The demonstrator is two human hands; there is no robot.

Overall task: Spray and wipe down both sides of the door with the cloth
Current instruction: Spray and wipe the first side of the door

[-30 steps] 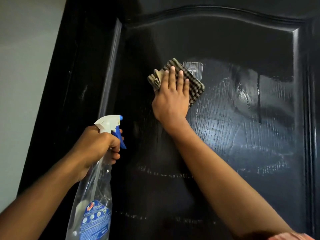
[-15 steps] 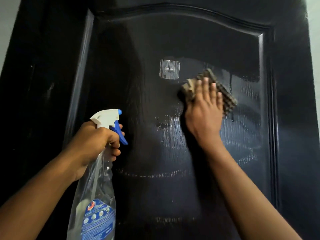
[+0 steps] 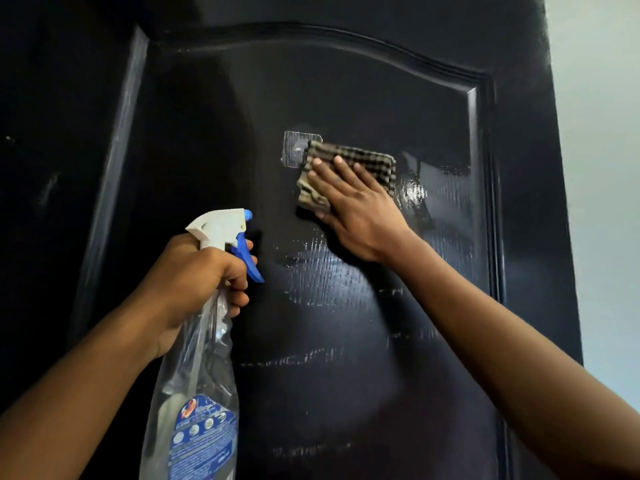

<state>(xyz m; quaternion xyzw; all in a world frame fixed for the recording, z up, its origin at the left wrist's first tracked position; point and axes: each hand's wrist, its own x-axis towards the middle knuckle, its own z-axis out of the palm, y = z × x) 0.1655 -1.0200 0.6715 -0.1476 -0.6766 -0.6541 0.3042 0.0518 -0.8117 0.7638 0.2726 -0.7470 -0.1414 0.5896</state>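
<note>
Pressing flat on the door (image 3: 363, 91), the right hand (image 3: 356, 209) lies with fingers straight and spread over the cloth (image 3: 367, 162). It pins the cloth to the panel at the centre of the frame, where the cloth overlaps the edge of a clear stick-on hook (image 3: 293, 147). The cloth is a folded checked rag, soft and limp. I judge it will bunch or slip unless the palm bears on its middle, so a broad flat press suits it better than a pinch. Wet streaks shine to its right and below, and the glossy paint looks slick there. The door is rigid but may swing under a hard push.

At lower left, the left hand (image 3: 194, 282) curls round the neck of the bottle (image 3: 197, 393), fingers beside the blue trigger. It is thin clear plastic, probably light, and best held at the neck. How full it is I cannot tell. The hook looks flimsy, so wiping round it seems wiser. A pale wall (image 3: 602, 150) shows at the right edge.
</note>
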